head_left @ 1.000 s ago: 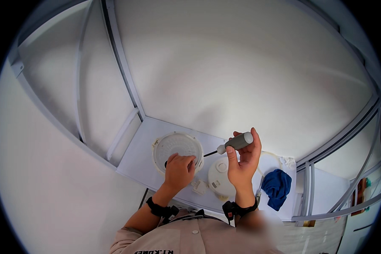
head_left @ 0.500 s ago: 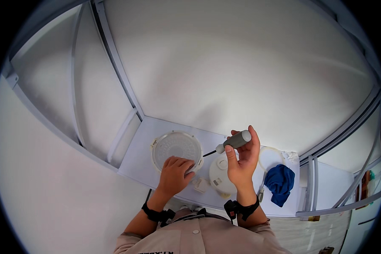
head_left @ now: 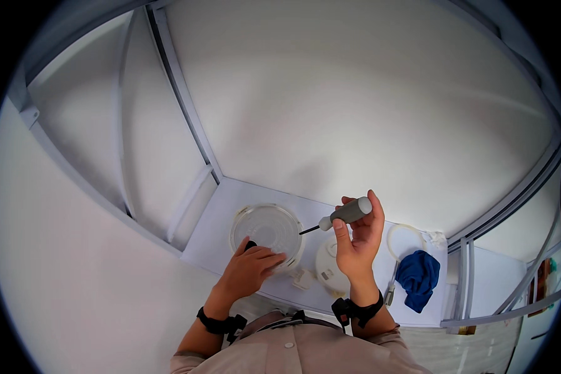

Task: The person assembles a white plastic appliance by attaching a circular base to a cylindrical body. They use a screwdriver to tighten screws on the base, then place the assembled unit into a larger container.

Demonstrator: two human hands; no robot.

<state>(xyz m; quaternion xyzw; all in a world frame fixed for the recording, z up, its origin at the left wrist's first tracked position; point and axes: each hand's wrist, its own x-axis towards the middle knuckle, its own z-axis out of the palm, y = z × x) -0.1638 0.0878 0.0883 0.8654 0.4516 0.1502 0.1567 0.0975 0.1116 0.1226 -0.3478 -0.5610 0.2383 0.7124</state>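
Observation:
A round, translucent white lid-like part (head_left: 265,223) with a pale rim lies toward the left of the white table. My left hand (head_left: 246,271) rests over its near side, fingers spread apart. A small black thing (head_left: 250,245) shows between the index finger and the others; its kind cannot be made out. In my right hand (head_left: 360,249) is a screwdriver (head_left: 349,212) with a grey handle, slanting down to the left. Its dark tip is at or just by the part's right rim; contact cannot be told. A white domed housing (head_left: 328,265) sits beside my right hand, partly hidden by it.
A small white block-like piece (head_left: 302,278) lies between the round part and the housing. On the right are a thin pale ring (head_left: 389,237), a crumpled blue cloth (head_left: 419,277) and a grey-handled tool (head_left: 389,295). White walls and metal frame bars (head_left: 190,124) surround the table.
The view has shifted slightly. My left hand's fingers have spread over the round part, uncovering the black thing. The screwdriver stays in my right hand, at nearly the same slant.

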